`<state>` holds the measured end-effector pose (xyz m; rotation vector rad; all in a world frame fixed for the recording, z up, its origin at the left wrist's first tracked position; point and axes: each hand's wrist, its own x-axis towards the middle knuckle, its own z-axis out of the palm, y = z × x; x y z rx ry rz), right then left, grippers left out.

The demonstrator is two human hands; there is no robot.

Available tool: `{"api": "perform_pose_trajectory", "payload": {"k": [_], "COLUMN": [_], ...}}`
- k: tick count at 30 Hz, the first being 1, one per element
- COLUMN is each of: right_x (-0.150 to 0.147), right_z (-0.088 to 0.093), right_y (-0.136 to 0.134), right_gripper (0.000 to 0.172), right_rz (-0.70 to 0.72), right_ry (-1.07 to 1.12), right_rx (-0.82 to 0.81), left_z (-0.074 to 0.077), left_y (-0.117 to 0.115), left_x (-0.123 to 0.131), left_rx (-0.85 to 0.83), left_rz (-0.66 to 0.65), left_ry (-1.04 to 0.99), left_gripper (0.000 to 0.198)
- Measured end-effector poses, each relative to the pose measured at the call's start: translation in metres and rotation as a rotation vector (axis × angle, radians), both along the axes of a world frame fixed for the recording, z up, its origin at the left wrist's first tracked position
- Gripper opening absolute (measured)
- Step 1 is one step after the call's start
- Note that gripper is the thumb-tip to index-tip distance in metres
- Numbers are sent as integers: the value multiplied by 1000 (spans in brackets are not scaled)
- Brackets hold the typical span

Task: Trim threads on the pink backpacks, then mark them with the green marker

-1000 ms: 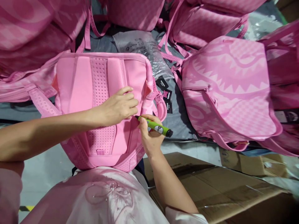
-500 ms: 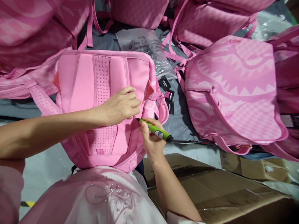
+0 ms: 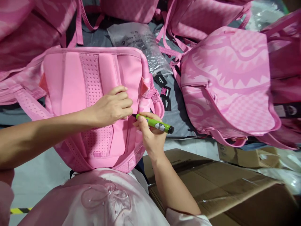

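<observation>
A pink backpack (image 3: pixel 92 75) leans against my body with its padded back panel facing up. My left hand (image 3: pixel 114 105) rests on that panel, fingers curled down and closed against the backpack; the fingertips are hidden. In my right hand (image 3: pixel 152 133) is a green marker (image 3: pixel 154 123) with a black end. Its dark tip points left and meets the panel just beside my left fingers. Whatever lies right under the tip is too small to make out.
Another pink backpack (image 3: pixel 231 91) with a toothed pattern lies to the right. Several more stand behind. Black hang tags (image 3: pixel 166 92) and a clear plastic bag (image 3: pixel 141 44) are on the grey cloth. An open cardboard box (image 3: pixel 207 185) sits at lower right.
The whole view has shifted, so the backpacks, bag and tags appear farther left and slightly higher. Both hands keep their grips, and the marker lies a little flatter.
</observation>
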<state>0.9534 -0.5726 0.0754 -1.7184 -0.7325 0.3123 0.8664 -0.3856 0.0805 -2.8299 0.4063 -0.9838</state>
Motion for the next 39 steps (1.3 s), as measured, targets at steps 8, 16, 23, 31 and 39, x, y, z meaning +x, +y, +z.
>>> {"api": "perform_pose_trajectory", "payload": {"k": [8, 16, 23, 31, 39], "right_x": [3, 6, 7, -22, -29], "right_z": [5, 4, 5, -11, -15], "right_y": [3, 2, 1, -28, -81], "right_gripper": [24, 20, 23, 19, 74], "right_rz": [30, 43, 59, 166, 492], "right_ry": [66, 32, -65, -731, -1226], "right_rx": [40, 28, -19, 17, 277], "left_z": [2, 2, 7, 49, 98], "left_y": [-1, 0, -3, 8, -10], "left_x": [1, 2, 1, 3, -45], "left_rx": [-6, -9, -8, 182, 154], "left_rz": [5, 5, -6, 100, 309], "left_ry": [60, 19, 73, 336, 309], "left_gripper": [36, 27, 26, 39, 32]}}
